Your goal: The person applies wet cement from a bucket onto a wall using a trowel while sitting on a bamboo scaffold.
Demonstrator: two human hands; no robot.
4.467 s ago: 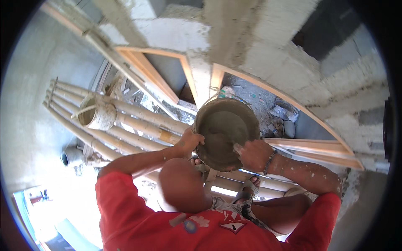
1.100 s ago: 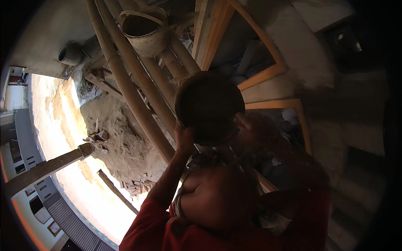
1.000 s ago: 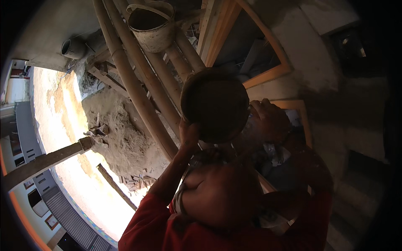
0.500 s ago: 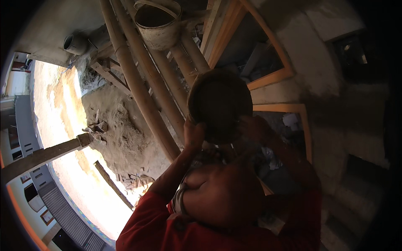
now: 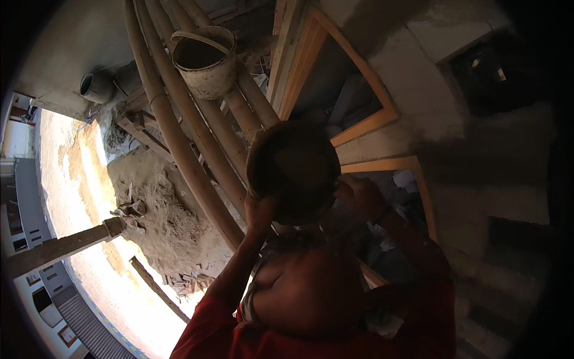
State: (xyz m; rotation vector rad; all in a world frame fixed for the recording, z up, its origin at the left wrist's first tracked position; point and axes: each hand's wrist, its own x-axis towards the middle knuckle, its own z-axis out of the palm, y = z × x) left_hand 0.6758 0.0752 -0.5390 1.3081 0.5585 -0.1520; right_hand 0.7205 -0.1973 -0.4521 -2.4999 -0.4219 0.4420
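Note:
A dark, round bucket [image 5: 296, 206] is held up in front of me over the bamboo poles, its wide mouth facing me. My left hand [image 5: 260, 213] grips its lower left rim, thumb toward the inside. At the right rim, my right hand [image 5: 362, 198] has its fingers curled against the edge. The inside is in deep shade, with a slightly lighter patch; what it holds cannot be made out. Farther off, a mortar-smeared bucket [image 5: 206, 78] with a raised band-like handle stands on the bamboo poles [image 5: 200, 131].
Orange wooden window frames [image 5: 382, 119] stand to the right, set in a grey wall [image 5: 442, 90]. Below on the left lie a sand heap [image 5: 161, 203] and broken bricks [image 5: 188, 282]. A dark, round container [image 5: 97, 88] sits at the far left.
My view has shifted, so the surroundings sit lower and farther left. The bucket stays between my hands. My right hand, blurred by its right side before, now rests more clearly on the rim.

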